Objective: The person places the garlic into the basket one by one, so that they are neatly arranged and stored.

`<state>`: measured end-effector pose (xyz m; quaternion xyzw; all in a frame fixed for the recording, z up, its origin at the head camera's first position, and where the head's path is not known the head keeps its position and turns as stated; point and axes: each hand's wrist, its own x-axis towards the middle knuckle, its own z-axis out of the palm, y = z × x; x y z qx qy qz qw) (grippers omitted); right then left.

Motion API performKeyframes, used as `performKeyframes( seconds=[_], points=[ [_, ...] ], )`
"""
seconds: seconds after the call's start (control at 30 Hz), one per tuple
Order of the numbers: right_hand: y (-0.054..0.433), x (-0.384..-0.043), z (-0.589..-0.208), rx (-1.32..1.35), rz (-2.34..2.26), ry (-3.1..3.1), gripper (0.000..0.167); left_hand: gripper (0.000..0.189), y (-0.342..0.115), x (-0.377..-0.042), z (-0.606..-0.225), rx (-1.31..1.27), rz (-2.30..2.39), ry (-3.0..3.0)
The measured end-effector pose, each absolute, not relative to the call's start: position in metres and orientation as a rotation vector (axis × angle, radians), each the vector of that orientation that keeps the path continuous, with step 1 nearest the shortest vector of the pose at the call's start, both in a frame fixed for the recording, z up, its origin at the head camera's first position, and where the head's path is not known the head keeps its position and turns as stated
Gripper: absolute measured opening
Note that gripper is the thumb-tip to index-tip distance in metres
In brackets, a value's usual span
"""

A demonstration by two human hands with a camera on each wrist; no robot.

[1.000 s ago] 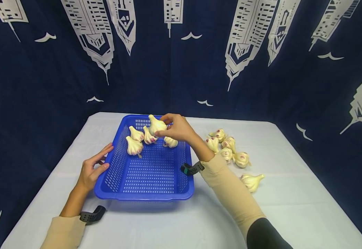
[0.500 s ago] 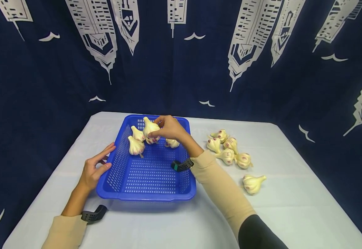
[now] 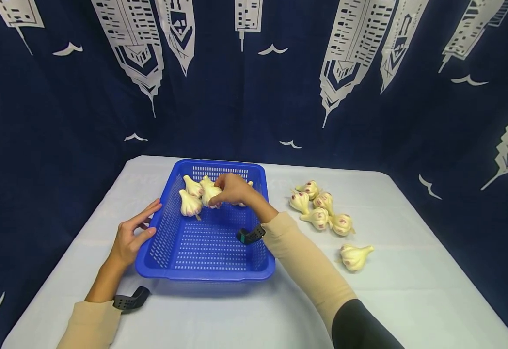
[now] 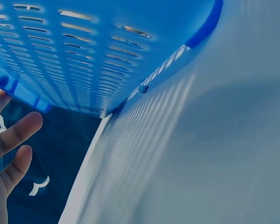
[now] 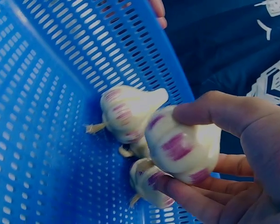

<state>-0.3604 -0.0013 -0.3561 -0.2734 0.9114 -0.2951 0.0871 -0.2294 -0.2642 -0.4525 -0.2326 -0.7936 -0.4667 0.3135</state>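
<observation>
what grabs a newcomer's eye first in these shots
The bright blue basket on the white table probably draws the eye first, with the left hand at its left side and the right hand holding a garlic bulb in its far part. Behind hangs a navy cloth printed with upside-down buildings. Right of the basket lie six more bulbs, one set apart.

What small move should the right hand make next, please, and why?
I would probably lower the garlic gently and release it: the right hand already holds it inside the basket, close to other bulbs, with the left hand at the rim.
</observation>
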Motion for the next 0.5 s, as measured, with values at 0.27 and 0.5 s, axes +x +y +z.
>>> performKeyframes(
  seconds=[0.27, 0.5],
  points=[
    [-0.004, -0.36, -0.364, -0.804, -0.755, 2.694, 0.034, 0.049, -0.266, -0.229, -0.452, -0.635, -1.216, -2.103],
    [-0.008, -0.36, -0.369, -0.819, -0.667, 2.699, 0.033, 0.05, -0.266, -0.229, -0.452, -0.615, -1.227, -2.098]
  ],
)
